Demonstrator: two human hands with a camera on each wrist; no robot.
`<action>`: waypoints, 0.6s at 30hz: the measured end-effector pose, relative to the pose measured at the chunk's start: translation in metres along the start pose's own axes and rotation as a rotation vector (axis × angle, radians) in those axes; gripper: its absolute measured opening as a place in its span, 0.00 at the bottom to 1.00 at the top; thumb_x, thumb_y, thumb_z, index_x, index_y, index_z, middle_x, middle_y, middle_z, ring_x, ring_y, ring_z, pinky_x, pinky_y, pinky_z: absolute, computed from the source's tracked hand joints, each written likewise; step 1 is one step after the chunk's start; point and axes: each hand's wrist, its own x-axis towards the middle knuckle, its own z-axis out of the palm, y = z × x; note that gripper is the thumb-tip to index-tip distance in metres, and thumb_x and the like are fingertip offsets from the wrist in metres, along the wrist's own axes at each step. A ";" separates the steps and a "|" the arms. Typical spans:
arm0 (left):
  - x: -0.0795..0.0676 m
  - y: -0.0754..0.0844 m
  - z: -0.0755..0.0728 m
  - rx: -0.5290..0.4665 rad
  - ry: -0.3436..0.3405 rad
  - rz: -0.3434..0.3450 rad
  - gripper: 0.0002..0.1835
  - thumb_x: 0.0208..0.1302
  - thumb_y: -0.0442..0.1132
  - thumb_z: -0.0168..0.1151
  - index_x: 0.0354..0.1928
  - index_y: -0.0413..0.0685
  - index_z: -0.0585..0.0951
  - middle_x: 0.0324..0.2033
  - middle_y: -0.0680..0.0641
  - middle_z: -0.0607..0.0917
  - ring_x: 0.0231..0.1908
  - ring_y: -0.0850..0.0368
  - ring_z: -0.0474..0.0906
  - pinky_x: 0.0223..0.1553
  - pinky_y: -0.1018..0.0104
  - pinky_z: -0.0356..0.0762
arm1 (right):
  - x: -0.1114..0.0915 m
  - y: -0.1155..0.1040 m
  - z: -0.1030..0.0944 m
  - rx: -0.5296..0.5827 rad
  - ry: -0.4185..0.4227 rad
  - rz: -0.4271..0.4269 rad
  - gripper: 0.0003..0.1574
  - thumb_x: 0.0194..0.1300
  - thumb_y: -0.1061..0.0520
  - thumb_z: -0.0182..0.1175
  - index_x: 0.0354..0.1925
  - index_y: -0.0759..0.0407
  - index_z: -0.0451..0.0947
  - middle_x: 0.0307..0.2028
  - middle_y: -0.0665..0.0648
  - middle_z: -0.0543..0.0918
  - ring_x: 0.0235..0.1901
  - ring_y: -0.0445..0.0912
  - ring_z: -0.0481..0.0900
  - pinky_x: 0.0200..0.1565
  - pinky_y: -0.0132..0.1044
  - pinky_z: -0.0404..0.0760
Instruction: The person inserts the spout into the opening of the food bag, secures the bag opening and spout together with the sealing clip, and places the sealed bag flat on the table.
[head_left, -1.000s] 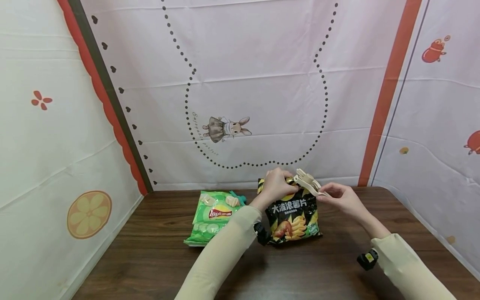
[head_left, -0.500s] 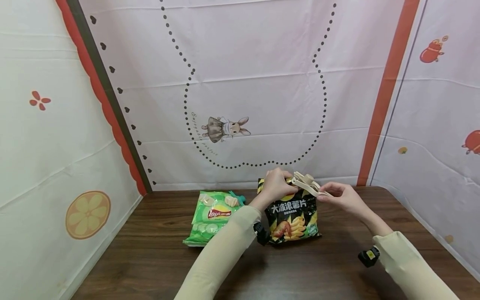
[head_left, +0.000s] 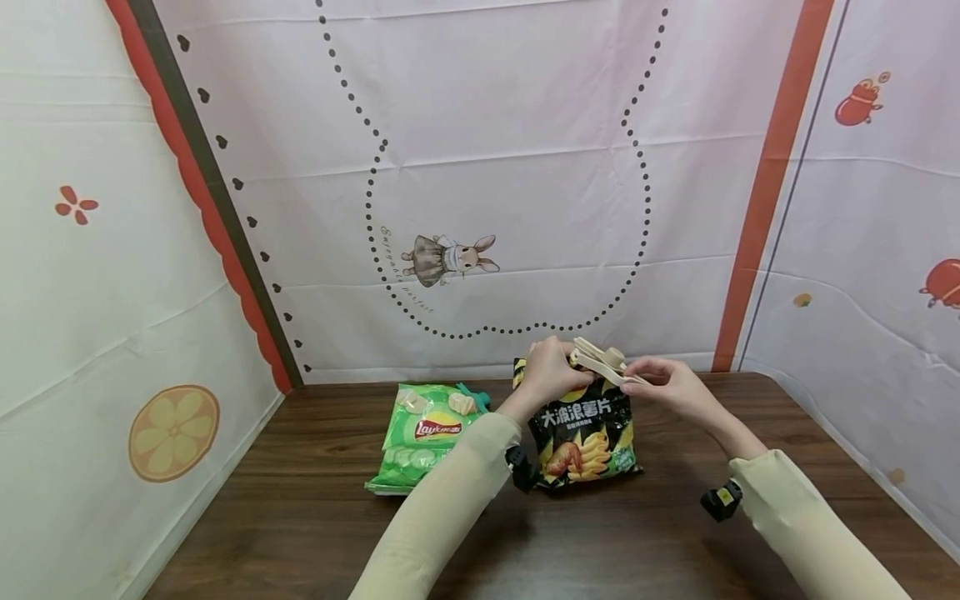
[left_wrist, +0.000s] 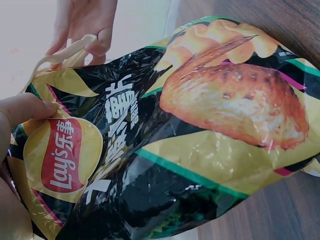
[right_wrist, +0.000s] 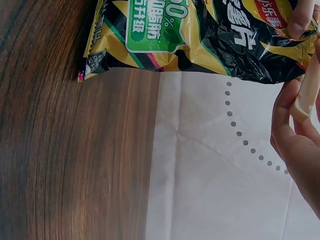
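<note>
A black and yellow bag of chips (head_left: 581, 433) stands upright near the back of the table. My left hand (head_left: 549, 373) grips its folded top edge, the thumb pressing the front beside the red logo in the left wrist view. In my right hand (head_left: 671, 392) I pinch one end of a cream-coloured bag clip (head_left: 603, 360). The clip lies across the right part of the bag's top, close to my left fingers. From the left wrist view, the clip (left_wrist: 65, 55) runs along the bag's (left_wrist: 200, 130) top edge; whether it is clamped cannot be told.
Left of the black bag, a green bag of chips (head_left: 423, 433) lies on the dark wooden table (head_left: 300, 517), with a teal clip (head_left: 476, 397) at its upper right corner. Printed white cloth (head_left: 510, 200) hangs behind and along both sides.
My right hand has moved slightly left with the clip, bringing it over the bag's top edge and nearer my left hand. The left hand and the bag stay nearly still.
</note>
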 end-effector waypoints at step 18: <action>-0.002 0.000 -0.001 0.073 0.031 -0.037 0.07 0.48 0.50 0.74 0.27 0.59 0.87 0.14 0.61 0.79 0.21 0.67 0.70 0.44 0.60 0.60 | 0.006 -0.005 0.011 0.052 0.029 -0.038 0.35 0.63 0.57 0.63 0.65 0.63 0.64 0.53 0.68 0.79 0.41 0.33 0.82 0.42 0.36 0.82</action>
